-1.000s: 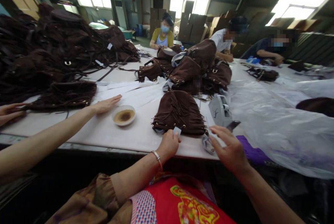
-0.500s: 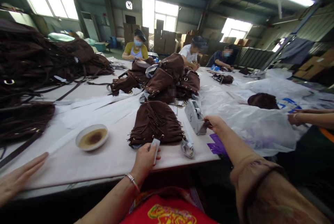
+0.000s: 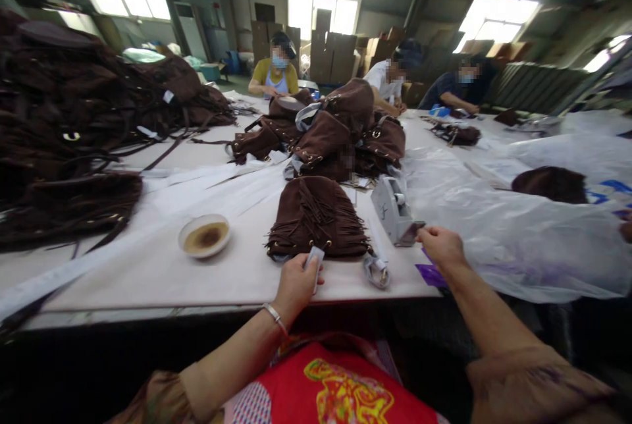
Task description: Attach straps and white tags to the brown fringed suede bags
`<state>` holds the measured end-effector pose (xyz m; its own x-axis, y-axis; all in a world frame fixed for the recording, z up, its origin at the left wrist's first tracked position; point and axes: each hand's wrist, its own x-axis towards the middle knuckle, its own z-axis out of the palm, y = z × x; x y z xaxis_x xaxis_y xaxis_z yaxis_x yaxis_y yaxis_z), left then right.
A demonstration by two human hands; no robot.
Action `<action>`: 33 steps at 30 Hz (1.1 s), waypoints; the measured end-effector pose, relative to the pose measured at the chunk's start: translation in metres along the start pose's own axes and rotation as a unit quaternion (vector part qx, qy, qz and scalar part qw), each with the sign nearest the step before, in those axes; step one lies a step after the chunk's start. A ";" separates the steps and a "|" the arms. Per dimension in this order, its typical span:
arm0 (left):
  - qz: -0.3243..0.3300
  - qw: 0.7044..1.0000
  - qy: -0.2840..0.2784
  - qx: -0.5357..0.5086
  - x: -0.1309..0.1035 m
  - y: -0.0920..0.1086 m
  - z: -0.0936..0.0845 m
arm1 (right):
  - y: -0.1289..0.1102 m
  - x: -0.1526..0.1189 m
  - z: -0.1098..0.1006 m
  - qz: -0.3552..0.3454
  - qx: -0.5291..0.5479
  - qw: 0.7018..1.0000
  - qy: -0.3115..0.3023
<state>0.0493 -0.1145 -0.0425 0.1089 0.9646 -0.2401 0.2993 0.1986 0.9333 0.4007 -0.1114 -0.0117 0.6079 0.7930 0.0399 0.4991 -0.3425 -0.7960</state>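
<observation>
My left hand [image 3: 296, 284] is closed on a small flat whitish piece [image 3: 315, 265], held between thumb and fingers at the near edge of a brown fringed bag [image 3: 318, 213]. The bag lies on the table with its gold eyelets toward me. To its right stands a grey tape dispenser [image 3: 392, 212]. My right hand [image 3: 443, 249] pinches at the dispenser's front end; what lies between the fingertips, perhaps tape, is too small to make out. Between the hands rests a bundle in clear wrap [image 3: 376, 272].
A white bowl [image 3: 204, 236] of brownish liquid sits left of the bag. Brown bags are piled in the middle [image 3: 330, 134] and far left [image 3: 64, 114]. Plastic sheeting [image 3: 494, 226] covers the right side. Several people work across the table.
The view has turned left, shifting the scene rightward. Another person's hand at the left edge has left view. My hands keep nearly the same places by the bag and dispenser.
</observation>
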 end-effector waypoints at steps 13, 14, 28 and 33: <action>0.081 0.995 0.015 0.057 -0.001 -0.007 0.001 | -0.067 -0.081 0.039 -0.132 0.010 0.953 -0.272; 0.088 0.993 0.019 0.069 -0.002 -0.006 0.000 | -0.084 -0.092 0.052 -0.145 0.030 0.943 -0.299; 0.245 0.932 0.063 0.259 -0.008 -0.015 -0.003 | -0.125 -0.117 0.147 -0.079 -0.048 0.941 -0.326; 0.231 0.942 0.075 0.230 -0.011 -0.017 -0.004 | -0.123 -0.115 0.151 -0.068 -0.092 0.944 -0.309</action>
<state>0.0393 -0.1279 -0.0543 0.2029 0.9501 0.2370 0.6362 -0.3119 0.7057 0.1765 -0.0841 -0.0093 0.0826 0.9591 -0.2708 0.6808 -0.2528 -0.6875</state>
